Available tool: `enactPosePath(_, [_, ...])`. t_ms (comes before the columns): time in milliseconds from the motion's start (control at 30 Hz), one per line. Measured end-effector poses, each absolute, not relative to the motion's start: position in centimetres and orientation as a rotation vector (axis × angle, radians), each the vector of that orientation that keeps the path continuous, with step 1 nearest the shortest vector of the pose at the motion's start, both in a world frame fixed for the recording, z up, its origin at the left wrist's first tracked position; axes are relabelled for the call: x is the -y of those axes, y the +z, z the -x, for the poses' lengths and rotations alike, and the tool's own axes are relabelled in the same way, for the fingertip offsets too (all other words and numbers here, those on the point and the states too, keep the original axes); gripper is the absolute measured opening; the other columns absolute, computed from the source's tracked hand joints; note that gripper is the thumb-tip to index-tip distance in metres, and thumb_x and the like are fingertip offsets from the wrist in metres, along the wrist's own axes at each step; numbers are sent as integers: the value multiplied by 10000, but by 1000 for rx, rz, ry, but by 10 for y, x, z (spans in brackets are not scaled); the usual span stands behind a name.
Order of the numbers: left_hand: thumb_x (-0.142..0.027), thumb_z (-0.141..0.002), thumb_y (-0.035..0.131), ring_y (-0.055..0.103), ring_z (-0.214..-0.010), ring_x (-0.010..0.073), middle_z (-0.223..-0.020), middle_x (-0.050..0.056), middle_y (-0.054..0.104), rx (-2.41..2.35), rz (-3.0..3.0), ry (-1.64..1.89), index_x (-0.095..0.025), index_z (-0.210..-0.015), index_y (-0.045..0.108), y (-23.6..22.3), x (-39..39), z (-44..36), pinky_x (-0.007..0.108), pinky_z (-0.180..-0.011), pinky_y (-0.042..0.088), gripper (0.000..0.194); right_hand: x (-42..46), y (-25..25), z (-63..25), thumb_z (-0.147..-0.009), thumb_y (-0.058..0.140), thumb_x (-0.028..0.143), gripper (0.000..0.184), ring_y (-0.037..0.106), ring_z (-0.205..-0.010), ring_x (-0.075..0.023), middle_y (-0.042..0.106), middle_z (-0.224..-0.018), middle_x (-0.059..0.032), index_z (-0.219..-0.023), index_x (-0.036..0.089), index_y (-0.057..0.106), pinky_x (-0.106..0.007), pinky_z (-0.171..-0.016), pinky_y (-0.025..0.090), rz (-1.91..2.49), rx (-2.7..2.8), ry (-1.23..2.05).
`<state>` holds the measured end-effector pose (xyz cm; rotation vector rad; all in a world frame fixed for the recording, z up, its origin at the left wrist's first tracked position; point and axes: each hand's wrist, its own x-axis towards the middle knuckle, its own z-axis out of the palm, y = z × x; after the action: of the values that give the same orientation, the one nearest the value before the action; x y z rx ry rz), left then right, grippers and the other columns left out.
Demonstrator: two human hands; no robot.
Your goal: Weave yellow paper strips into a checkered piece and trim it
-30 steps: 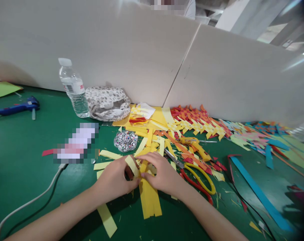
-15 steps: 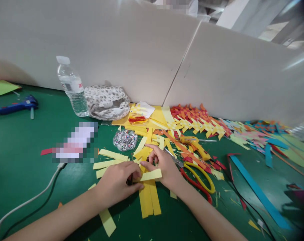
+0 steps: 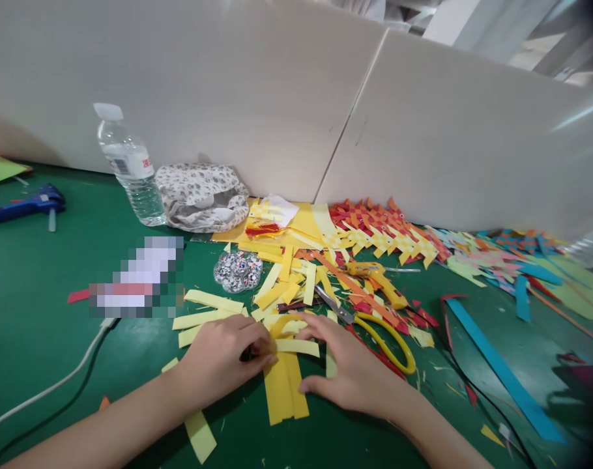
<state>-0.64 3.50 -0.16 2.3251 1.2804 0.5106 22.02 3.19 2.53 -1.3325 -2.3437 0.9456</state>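
Observation:
On the green table, my left hand [image 3: 223, 361] is closed in a pinch on the top of a bundle of dark yellow paper strips [image 3: 284, 391] where a pale yellow strip [image 3: 296, 346] crosses them. My right hand [image 3: 352, 371] lies flat and spread beside the bundle, fingers stretched toward the pale strip, thumb touching the strips' right edge. More loose pale yellow strips [image 3: 208, 311] lie to the left of my hands.
Yellow-handled scissors [image 3: 375, 332] lie just right of my right hand. A dish of googly eyes [image 3: 238, 271], a water bottle [image 3: 128, 166], a cloth pouch [image 3: 203, 198], a blue glue gun [image 3: 20, 205], woven paper pieces [image 3: 389, 234], a blue strip [image 3: 496, 365] and white partition boards [image 3: 277, 98] surround the work area.
My right hand let go of the pale strip and moved down and right, flattening on the table. The pale strip now lies across the bundle. My left hand stayed pinched.

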Motion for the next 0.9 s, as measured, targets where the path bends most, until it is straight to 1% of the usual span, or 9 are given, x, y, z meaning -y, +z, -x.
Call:
enactPosePath(100, [-308,-790,575,556,-622,137,-699,-23,622,-1290,-2387,545,-233,-801,596,-6,-36,5,221,-524,335,78,-31,25,-220,-625,742,409,909,441,-1174,-267,445,-1316,-55,-1371,346,227,-391,-941,380,1376,2409,970])
enactPosePath(233, [-288,-833,525,556,-630,139,-677,-23,606,-1242,-2489,580,-245,-824,605,-10,-35,5,221,-519,328,91,-37,25,-215,-725,667,392,787,424,-1186,-255,427,-1342,-39,-1375,358,225,-380,-964,354,1358,2390,962])
enactPosePath(333, [-279,-840,518,563,-645,142,-676,-17,605,-1217,-2531,604,-243,-791,617,-10,-35,4,223,-520,329,116,-44,24,-212,-791,603,319,675,559,-977,-206,601,-1095,-29,-1368,330,253,-338,-866,418,1363,2276,1036])
enactPosePath(400, [-283,-841,517,570,-657,144,-687,-15,611,-1208,-2543,612,-246,-787,625,-10,-36,4,225,-523,334,126,-50,23,-211,-817,568,298,633,588,-834,-177,646,-893,5,-1365,309,252,-320,-803,437,1385,2173,1081])
enactPosePath(533, [-284,-843,508,578,-664,149,-687,-14,613,-1214,-2550,604,-244,-745,630,-11,-37,5,228,-519,338,161,-60,26,-209,-844,524,332,545,583,-802,-167,661,-856,18,-1336,288,293,-335,-808,418,1454,2068,1069])
enactPosePath(600, [-276,-832,524,579,-659,150,-678,-18,615,-1221,-2535,617,-246,-745,630,-10,-36,5,228,-507,329,140,-63,28,-209,-852,501,356,414,586,-805,-170,667,-875,4,-1249,271,416,-326,-773,429,1471,2065,1088])
enactPosePath(700, [-249,-809,556,581,-656,147,-677,-30,624,-1232,-2497,637,-251,-774,630,-9,-35,5,226,-502,327,82,-64,32,-209,-852,489,371,216,592,-798,-175,669,-882,-18,-971,231,600,-300,-710,438,1444,2129,1090])
enactPosePath(767, [-222,-795,568,585,-658,143,-695,-40,637,-1234,-2470,630,-252,-790,627,-9,-36,5,223,-514,342,66,-64,34,-210,-839,509,355,184,592,-806,-177,670,-880,-19,-860,222,634,-289,-696,433,1435,2184,1038])
enactPosePath(900, [-190,-801,554,599,-675,144,-741,-39,653,-1237,-2481,608,-247,-830,622,-8,-37,6,226,-538,383,93,-62,36,-215,-823,531,344,166,587,-803,-174,668,-892,-15,-856,230,647,-279,-659,426,1451,2207,967])
